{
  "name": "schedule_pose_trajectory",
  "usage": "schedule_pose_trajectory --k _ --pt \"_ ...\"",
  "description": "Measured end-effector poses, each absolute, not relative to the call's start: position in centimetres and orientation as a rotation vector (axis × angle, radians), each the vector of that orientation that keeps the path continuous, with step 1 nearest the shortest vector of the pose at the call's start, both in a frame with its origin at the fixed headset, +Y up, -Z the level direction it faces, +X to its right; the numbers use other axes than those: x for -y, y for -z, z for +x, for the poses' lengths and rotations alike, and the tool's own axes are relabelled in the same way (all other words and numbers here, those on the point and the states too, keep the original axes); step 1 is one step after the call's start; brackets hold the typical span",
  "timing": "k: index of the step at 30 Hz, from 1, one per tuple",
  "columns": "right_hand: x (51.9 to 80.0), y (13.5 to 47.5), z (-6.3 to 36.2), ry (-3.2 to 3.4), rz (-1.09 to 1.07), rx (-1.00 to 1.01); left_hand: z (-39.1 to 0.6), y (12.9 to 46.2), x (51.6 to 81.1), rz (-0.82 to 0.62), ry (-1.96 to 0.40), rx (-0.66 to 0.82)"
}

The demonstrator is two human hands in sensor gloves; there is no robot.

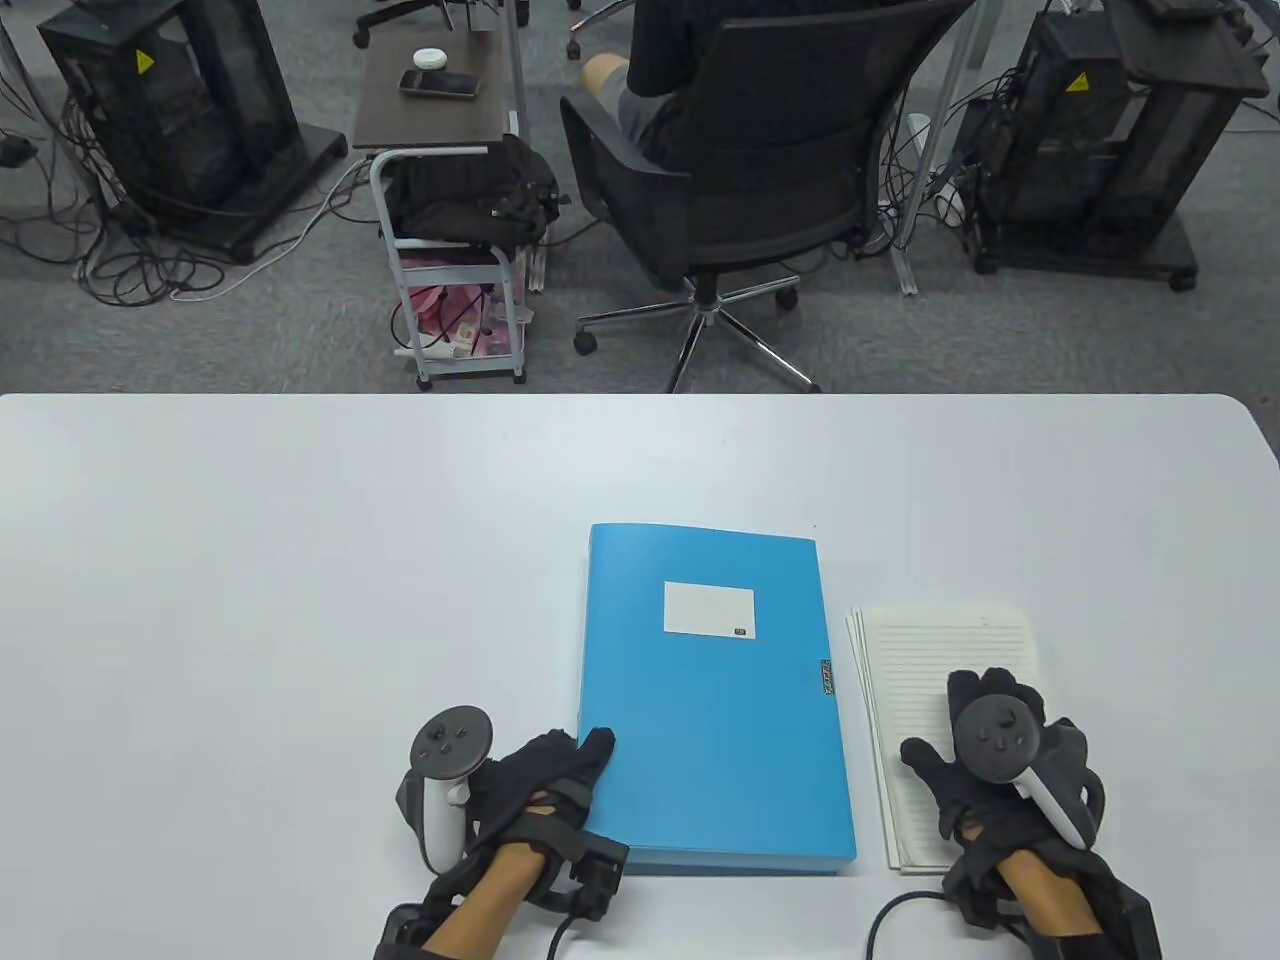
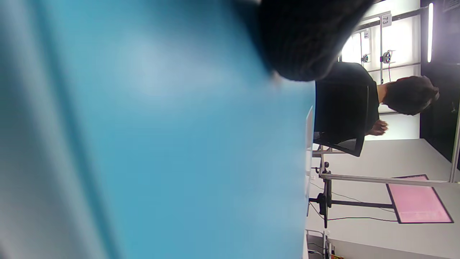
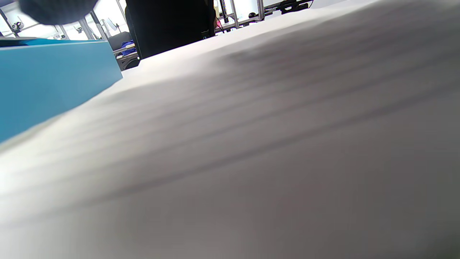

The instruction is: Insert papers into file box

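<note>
A closed blue file box (image 1: 715,695) with a white label lies flat on the white table (image 1: 300,560). It fills the left wrist view (image 2: 161,144) and shows at the left of the right wrist view (image 3: 46,79). A stack of lined papers (image 1: 940,690) lies just right of the box and fills the right wrist view (image 3: 269,144). My left hand (image 1: 560,775) rests against the box's near left edge, a fingertip (image 2: 305,43) on its surface. My right hand (image 1: 985,760) rests flat on the near part of the papers.
Beyond the table's far edge stand an occupied black office chair (image 1: 760,190), a small cart (image 1: 455,250) and dark equipment racks (image 1: 170,110). A clasp (image 1: 826,677) sits on the box's right edge.
</note>
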State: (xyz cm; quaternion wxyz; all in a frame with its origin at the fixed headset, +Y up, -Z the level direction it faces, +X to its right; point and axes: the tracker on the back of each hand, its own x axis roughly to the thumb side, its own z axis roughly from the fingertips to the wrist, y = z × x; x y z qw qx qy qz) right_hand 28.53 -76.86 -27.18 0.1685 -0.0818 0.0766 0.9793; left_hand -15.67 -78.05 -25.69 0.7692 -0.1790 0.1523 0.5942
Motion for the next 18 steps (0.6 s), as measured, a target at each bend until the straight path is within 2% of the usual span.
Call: schedule_pose_trajectory --k 6,11,18 --pt "76.7 27.1 28.7 -2.748 -0.215 -0.215 -15.4 25.6 77.5 -0.340 -1.157 -0.320" --pt "76.6 27.0 29.0 -2.745 -0.221 -0.206 -15.6 25.8 77.2 -0.274 -0.915 -0.328" --pt "76.5 26.8 29.1 -2.728 -0.226 -0.200 -15.7 25.9 76.7 -0.210 -0.835 -0.326"
